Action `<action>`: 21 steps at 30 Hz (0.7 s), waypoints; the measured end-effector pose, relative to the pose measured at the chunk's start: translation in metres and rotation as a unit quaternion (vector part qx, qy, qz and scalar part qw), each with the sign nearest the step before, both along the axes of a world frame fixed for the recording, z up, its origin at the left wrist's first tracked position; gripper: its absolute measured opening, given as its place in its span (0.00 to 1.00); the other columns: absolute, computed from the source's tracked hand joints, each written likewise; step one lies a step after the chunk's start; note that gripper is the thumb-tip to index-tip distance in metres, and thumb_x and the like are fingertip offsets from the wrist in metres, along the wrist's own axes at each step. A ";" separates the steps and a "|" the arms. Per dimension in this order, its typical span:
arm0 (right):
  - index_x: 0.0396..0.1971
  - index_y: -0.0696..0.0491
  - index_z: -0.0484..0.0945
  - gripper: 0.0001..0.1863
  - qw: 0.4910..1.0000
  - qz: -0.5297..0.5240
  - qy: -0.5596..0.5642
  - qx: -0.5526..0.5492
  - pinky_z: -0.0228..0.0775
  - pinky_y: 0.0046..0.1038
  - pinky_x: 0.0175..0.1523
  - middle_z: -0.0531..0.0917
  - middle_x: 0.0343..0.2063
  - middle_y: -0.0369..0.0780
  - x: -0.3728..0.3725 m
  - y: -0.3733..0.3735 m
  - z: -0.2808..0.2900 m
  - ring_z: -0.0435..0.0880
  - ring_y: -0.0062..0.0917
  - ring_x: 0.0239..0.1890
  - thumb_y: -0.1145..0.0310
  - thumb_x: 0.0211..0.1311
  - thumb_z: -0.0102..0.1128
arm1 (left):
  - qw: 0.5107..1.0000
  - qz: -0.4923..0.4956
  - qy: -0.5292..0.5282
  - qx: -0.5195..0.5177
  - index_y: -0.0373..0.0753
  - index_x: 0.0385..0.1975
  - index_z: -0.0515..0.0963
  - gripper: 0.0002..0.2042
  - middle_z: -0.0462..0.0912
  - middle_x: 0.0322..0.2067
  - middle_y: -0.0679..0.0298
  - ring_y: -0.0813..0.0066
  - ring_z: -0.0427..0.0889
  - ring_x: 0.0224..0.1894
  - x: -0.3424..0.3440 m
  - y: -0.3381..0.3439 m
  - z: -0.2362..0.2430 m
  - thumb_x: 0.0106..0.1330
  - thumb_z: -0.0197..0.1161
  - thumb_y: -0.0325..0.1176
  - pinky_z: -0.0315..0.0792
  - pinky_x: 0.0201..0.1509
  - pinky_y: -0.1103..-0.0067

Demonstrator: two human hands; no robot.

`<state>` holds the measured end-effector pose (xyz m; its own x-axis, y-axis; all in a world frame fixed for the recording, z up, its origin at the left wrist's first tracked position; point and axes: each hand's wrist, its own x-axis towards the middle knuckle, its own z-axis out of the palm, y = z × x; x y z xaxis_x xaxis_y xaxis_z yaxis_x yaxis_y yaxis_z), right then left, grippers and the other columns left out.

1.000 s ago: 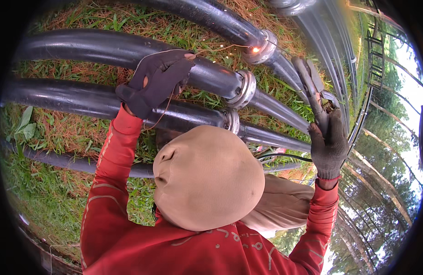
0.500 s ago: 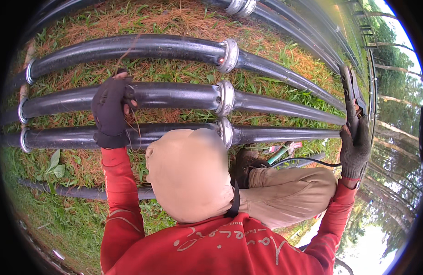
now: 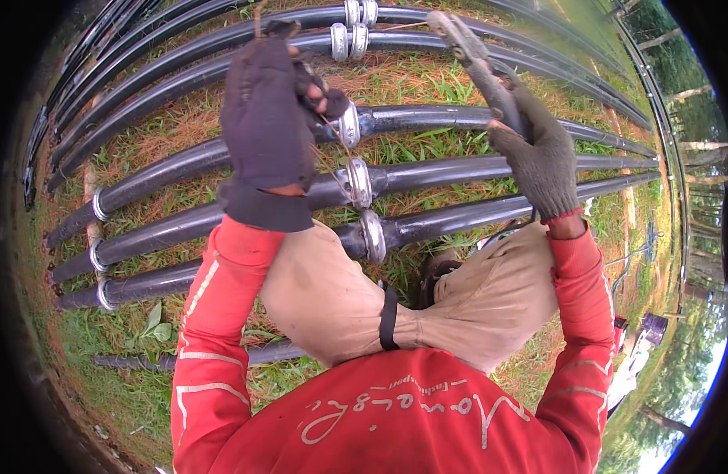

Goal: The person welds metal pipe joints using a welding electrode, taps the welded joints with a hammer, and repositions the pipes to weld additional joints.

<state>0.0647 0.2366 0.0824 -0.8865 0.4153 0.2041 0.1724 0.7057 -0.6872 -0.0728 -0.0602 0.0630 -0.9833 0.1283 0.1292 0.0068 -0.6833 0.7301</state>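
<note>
My left hand (image 3: 269,134), in a dark glove with bare fingertips showing, is closed on a thin coppery wire (image 3: 336,134), which dangles over the black pipes (image 3: 427,174). My right hand (image 3: 538,158), in a grey knit glove, grips a worn electrode holder (image 3: 478,63) raised over the pipes, with a thin rod (image 3: 403,26) extending leftward from its tip. Silver ring couplings (image 3: 360,183) join the pipes below my hands. A black cable leads down from the right hand. My knees in khaki trousers (image 3: 498,292) are bent beneath my arms.
More rows of black pipes (image 3: 182,55) with paired couplings lie farther off on grass and dry needles (image 3: 388,83). A wooden batten (image 3: 95,225) crosses under the pipes at left. A purple container (image 3: 652,328) and white items lie at the right, with trees beyond.
Both hands have moved up over farther pipes, the right one also leftward, and the view has shifted to take in more rows. The orange glow on a coupling seen earlier is no longer visible.
</note>
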 end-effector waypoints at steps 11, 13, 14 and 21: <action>0.68 0.55 0.78 0.30 0.993 0.108 -0.011 -0.048 0.82 0.36 0.50 0.91 0.41 0.47 -0.037 -0.023 -0.026 0.92 0.34 0.40 0.64 0.69 0.72 | 0.971 -0.007 -0.102 -0.215 0.43 0.43 0.80 0.08 0.83 0.32 0.68 0.83 0.79 0.25 0.045 0.130 -0.051 0.78 0.72 0.37 0.74 0.25 0.77; 0.60 0.52 0.76 0.24 0.982 0.171 0.058 -0.061 0.80 0.51 0.52 0.89 0.44 0.55 -0.037 -0.023 -0.031 0.90 0.56 0.46 0.61 0.66 0.65 | 0.976 -0.018 -0.067 -0.204 0.43 0.42 0.82 0.06 0.82 0.30 0.69 0.83 0.80 0.28 0.046 0.131 -0.067 0.77 0.73 0.34 0.75 0.29 0.78; 0.67 0.52 0.75 0.29 0.980 0.186 0.007 -0.075 0.80 0.49 0.50 0.88 0.41 0.55 -0.033 -0.024 -0.029 0.91 0.55 0.45 0.62 0.66 0.66 | 0.951 -0.007 -0.013 -0.310 0.40 0.47 0.84 0.09 0.86 0.33 0.65 0.79 0.84 0.30 0.045 0.130 -0.063 0.78 0.72 0.37 0.79 0.33 0.76; 0.74 0.51 0.76 0.33 0.934 0.352 -0.049 -0.043 0.82 0.40 0.46 0.90 0.36 0.51 -0.021 0.025 0.001 0.91 0.41 0.38 0.59 0.71 0.69 | 0.973 -0.095 -0.133 -0.165 0.29 0.63 0.80 0.19 0.90 0.46 0.54 0.78 0.84 0.31 0.020 0.091 -0.068 0.82 0.64 0.36 0.76 0.31 0.85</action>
